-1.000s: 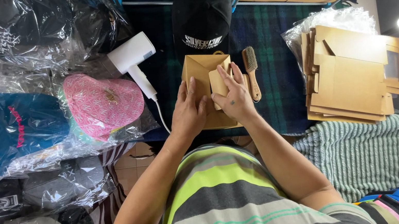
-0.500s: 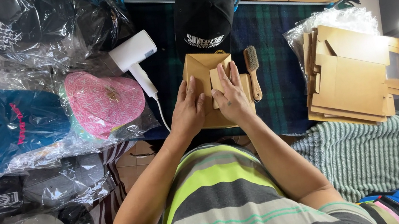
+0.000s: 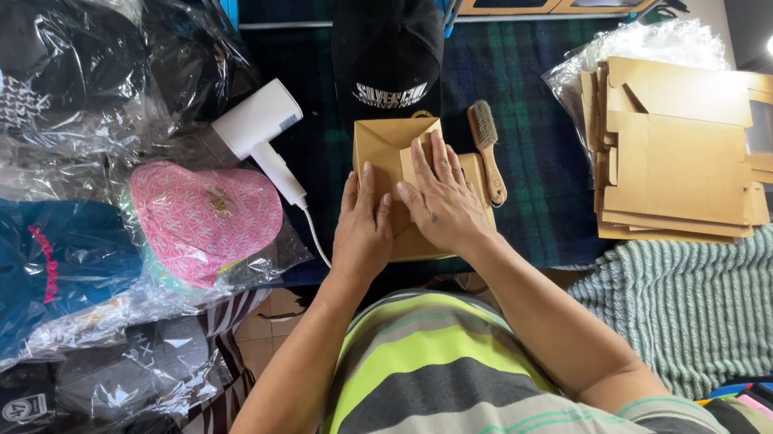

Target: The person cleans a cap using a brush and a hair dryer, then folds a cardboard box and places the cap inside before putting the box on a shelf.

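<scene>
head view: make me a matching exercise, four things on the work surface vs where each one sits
Things:
1. white hair dryer
2. black cap
3. wooden brush
4. stack of flat cardboard boxes

Places:
a. far right, on a plastic bag
b. just right of the brown cardboard box under both hands
c. left of that box, beside the pink cap
d. beyond that box

Pairs: 1-c, 2-d, 3-b, 4-a

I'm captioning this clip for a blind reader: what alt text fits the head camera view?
Both hands, the left hand and right hand, press flat on a brown cardboard box on a dark plaid cloth. A black cap, wooden brush and white hair dryer lie nearby.
</scene>
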